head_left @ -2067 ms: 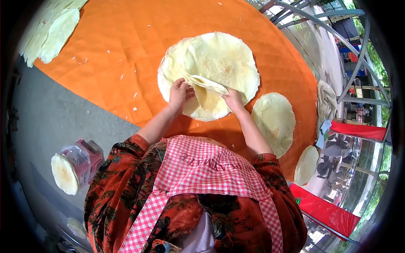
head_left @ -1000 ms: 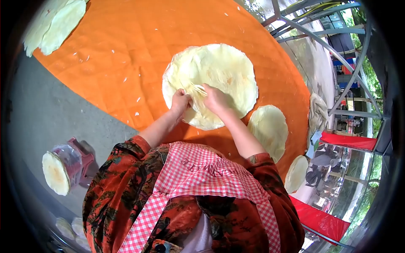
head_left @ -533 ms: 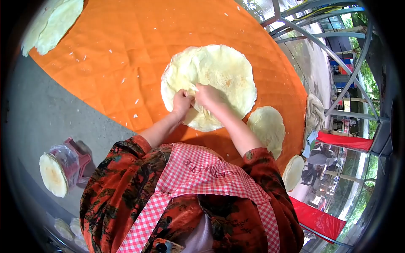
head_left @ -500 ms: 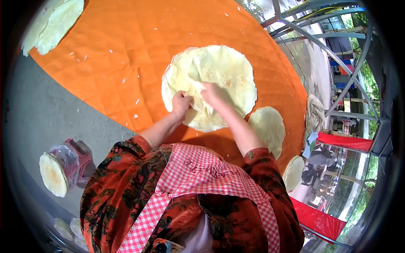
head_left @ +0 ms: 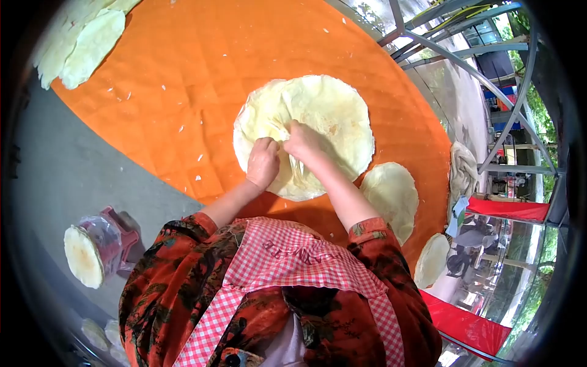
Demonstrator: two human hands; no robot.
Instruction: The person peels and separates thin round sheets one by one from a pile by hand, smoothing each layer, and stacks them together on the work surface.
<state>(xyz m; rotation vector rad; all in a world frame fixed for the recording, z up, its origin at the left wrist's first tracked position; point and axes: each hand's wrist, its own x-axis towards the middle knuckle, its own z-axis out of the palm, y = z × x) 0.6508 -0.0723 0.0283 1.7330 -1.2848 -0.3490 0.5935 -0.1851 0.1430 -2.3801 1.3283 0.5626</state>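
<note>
Head: round, pale flatbread point(head_left: 333, 125) is pinched by right hand point(head_left: 302, 142), bunched seemingly for grip; left hand point(head_left: 263, 163) beside those fingers point(head_left: 295, 134), hold unclear.

Flatbreads were borne on an orange cloth point(head_left: 177, 67). A large flatbread point(head_left: 345, 107) was placed centrally; a smaller flatbread point(head_left: 394, 199) was laid near it. Overlapping sheets point(head_left: 95, 46) were piled at the far left. White flakes point(head_left: 198, 178) were scattered between. A stool point(head_left: 126, 237) was stood on the floor point(head_left: 79, 165).

Bright daylight, dark-rimmed fisheye distortion.
</note>
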